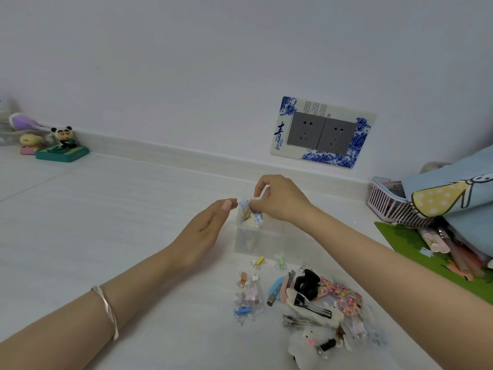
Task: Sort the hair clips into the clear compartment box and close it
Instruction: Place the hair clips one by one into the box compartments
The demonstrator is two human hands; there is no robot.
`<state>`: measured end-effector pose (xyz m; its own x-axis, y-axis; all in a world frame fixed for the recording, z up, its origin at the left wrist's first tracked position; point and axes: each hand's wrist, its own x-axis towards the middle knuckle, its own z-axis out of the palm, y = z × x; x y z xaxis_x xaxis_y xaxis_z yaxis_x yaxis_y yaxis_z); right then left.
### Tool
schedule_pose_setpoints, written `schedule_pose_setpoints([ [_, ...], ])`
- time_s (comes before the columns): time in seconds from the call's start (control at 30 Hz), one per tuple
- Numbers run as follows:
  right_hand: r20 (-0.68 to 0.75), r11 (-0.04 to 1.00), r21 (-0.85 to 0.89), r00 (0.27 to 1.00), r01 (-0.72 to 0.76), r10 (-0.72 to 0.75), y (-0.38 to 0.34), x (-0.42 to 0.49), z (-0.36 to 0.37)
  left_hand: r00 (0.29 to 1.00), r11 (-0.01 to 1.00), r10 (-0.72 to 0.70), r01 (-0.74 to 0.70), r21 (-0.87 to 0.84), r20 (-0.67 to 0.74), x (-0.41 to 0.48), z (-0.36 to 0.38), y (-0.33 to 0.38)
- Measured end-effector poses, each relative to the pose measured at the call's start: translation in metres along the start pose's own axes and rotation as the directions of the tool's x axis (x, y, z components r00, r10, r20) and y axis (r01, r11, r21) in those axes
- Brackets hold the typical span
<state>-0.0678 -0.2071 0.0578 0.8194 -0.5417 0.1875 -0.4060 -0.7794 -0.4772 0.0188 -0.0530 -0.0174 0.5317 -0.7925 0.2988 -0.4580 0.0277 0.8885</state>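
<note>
The clear compartment box (262, 240) stands on the white table, past a heap of hair clips (310, 303). My right hand (277, 200) pinches a blue-and-white lace bow clip (252, 217) at the box's far left corner, just above its rim. My left hand (206, 229) hovers to the left of the box with fingers straight, its fingertips close to the clip. Small clips lie loose in front of the box: a yellow clip (259, 261), a green clip (280, 260) and a blue clip (243, 311). I cannot see a lid.
A pink basket (386, 202) and a blue cartoon cloth (453, 193) sit at the right over a green mat (416, 244). Toy figures on a green base (62, 153) stand far left. A double wall socket (321, 133) is behind the box.
</note>
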Motion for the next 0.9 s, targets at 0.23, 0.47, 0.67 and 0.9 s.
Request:
schedule_pose_setpoints([
  [0.23,0.04,0.948,0.016,0.948,0.317,-0.317,0.01,-0.013,-0.018,1.0,1.0,0.003,-0.003,0.0,-0.018,0.003,-0.001,-0.001],
  [0.47,0.285,0.897,-0.177,0.893,0.406,-0.348,0.019,-0.025,-0.007,0.997,0.996,0.069,-0.066,0.064,-0.036,-0.002,-0.004,0.012],
  [0.67,-0.044,0.897,0.138,0.907,0.421,-0.419,0.03,-0.064,-0.034,0.959,0.934,0.283,-0.282,0.217,0.031,-0.008,-0.007,0.035],
  [0.9,0.146,0.966,-0.146,0.97,0.213,-0.192,0.067,-0.121,-0.046,0.926,0.877,0.334,-0.374,0.301,0.177,-0.02,0.019,0.037],
])
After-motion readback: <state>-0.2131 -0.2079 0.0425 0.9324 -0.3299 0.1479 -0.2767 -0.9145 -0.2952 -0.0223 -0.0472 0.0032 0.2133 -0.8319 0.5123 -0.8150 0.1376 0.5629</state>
